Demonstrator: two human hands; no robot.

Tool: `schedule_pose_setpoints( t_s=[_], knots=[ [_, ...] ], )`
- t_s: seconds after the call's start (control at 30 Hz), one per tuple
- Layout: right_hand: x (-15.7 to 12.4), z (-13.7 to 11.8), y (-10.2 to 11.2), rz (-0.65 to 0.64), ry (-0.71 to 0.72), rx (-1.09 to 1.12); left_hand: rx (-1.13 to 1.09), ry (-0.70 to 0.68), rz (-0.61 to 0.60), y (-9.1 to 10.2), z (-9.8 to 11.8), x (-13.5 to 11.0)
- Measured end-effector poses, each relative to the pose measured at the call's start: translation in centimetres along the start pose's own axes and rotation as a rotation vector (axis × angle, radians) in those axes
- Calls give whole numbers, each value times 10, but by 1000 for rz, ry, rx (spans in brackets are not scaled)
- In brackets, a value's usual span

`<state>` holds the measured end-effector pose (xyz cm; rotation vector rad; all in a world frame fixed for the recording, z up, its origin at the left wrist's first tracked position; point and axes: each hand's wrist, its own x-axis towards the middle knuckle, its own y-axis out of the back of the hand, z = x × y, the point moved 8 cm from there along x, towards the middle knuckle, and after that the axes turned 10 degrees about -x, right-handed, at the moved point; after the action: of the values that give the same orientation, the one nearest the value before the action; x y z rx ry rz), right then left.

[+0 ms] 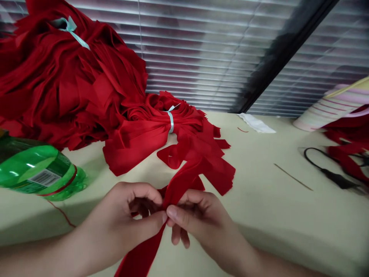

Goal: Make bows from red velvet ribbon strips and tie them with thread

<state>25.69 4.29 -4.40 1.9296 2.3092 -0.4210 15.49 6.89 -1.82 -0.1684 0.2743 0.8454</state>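
A wide red ribbon is gathered in a pinch between my two hands, low in the middle of the view. My left hand closes thumb and forefinger on its left edge. Close beside it, thumb tip almost touching, my right hand pinches the right edge. One end of the ribbon hangs down toward the bottom of the view; the other runs up toward a bundle of red ribbon strips tied with a pale blue band. Some of my fingers behind the ribbon are hidden.
A larger heap of red strips with a pale blue tie stands at the back left. A green plastic bottle lies at left. White tissue, a thin brown stick, a black cable and a striped cup occupy the right. Window blinds stand behind.
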Motion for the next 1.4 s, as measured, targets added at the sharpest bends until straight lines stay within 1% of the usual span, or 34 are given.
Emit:
schedule_pose_setpoints(
  t_s=[0.17,0.27,0.33,0.43,0.5,0.57,0.7,0.8,0.87,0.93,1.03,1.1,1.2,1.3,1.4],
  knots=[
    [-1,2,0,19,-24,-28,10,-62,20,0,6,-1],
    [-2,1,-2,27,-33,-45,-38,-61,4,0,5,0],
    [-3,0,-3,28,-38,-51,-39,-47,19,1,4,1],
    [-2,-2,-3,44,-20,-36,-50,-3,44,3,0,1],
    [-2,-5,-4,45,15,7,-88,52,40,2,-5,0],
    [-2,-6,-5,36,50,53,-160,94,42,0,-10,0],
    [-2,-6,-6,-2,88,101,-326,134,66,0,-14,1],
    [-4,-5,-5,-21,95,74,-386,184,28,-1,-14,3],
    [-4,-3,-4,-19,85,28,-345,182,-10,0,-12,4],
    [-4,-2,-3,-10,72,-6,-248,154,-38,1,-8,5],
    [-3,-2,-1,15,78,-1,-134,109,-86,0,-3,6],
    [-2,-3,-1,15,83,12,-122,93,-111,-2,-1,6],
    [-1,-2,0,16,74,35,-156,110,-62,1,-1,5],
    [1,-4,7,48,108,169,-194,179,38,10,-8,1],
    [2,-5,4,-17,129,263,-159,250,62,12,-15,-3]
  ],
)
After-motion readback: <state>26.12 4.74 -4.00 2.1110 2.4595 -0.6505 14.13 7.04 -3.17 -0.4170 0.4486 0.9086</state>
